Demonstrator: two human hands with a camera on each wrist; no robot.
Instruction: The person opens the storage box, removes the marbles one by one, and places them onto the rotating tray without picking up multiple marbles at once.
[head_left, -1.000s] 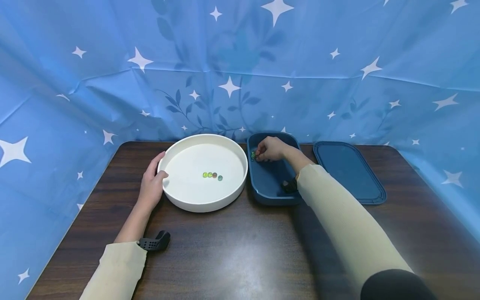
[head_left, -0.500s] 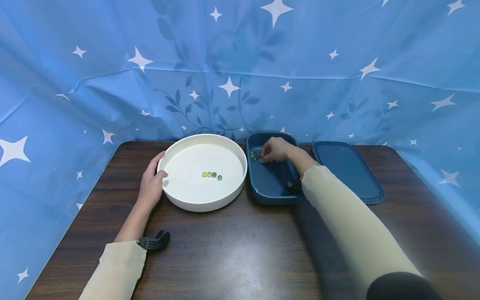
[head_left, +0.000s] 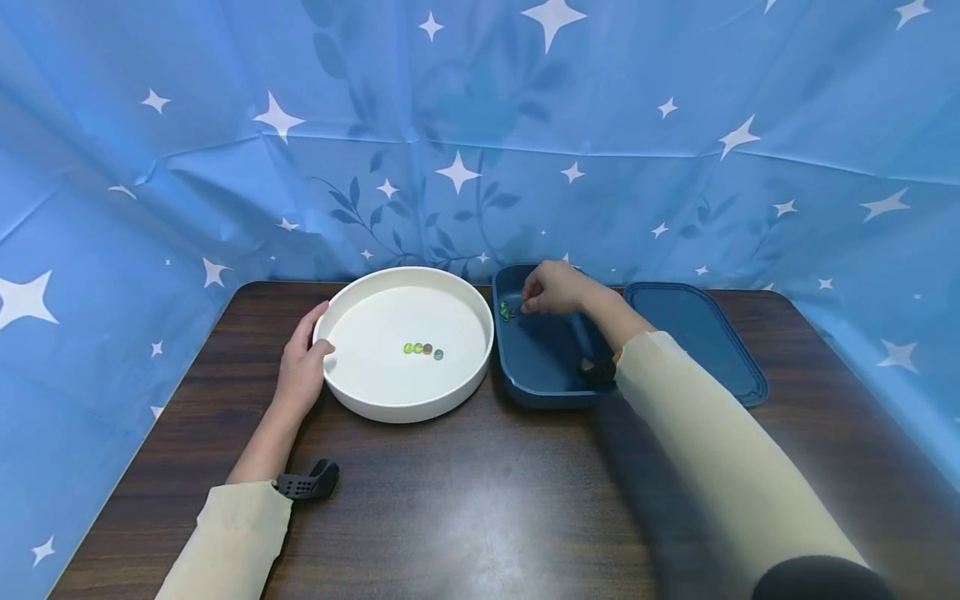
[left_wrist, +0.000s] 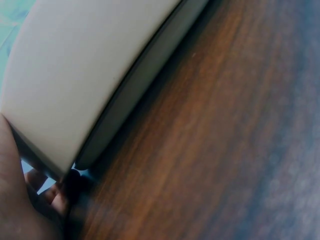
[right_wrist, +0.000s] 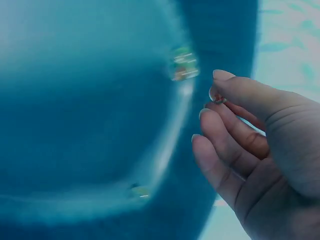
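Note:
My left hand (head_left: 302,367) grips the left rim of a round white tray (head_left: 375,392), thumb inside and fingers outside. In the left wrist view the tray's wall (left_wrist: 85,65) rises beside the thumb. A short row of glass marbles (head_left: 418,348), green and brownish, lies on the tray floor with a bluish-green marble (head_left: 438,355) just to its right. My right hand (head_left: 561,287) is over the deep blue box (head_left: 543,367), pinching a small clear marble with some red (right_wrist: 218,97) between thumb and forefinger. Several green marbles (head_left: 506,312) lie in the box near its left wall.
A flat blue lid (head_left: 697,337) lies to the right of the box, partly behind the right sleeve. The tray and box stand side by side on a dark wooden table (head_left: 450,500). A blue star-patterned curtain (head_left: 480,125) hangs right behind them.
My right hand has drawn away from the marbles in the box, rising and shifting slightly right. My left hand keeps its hold on the tray, and the marbles there have not moved.

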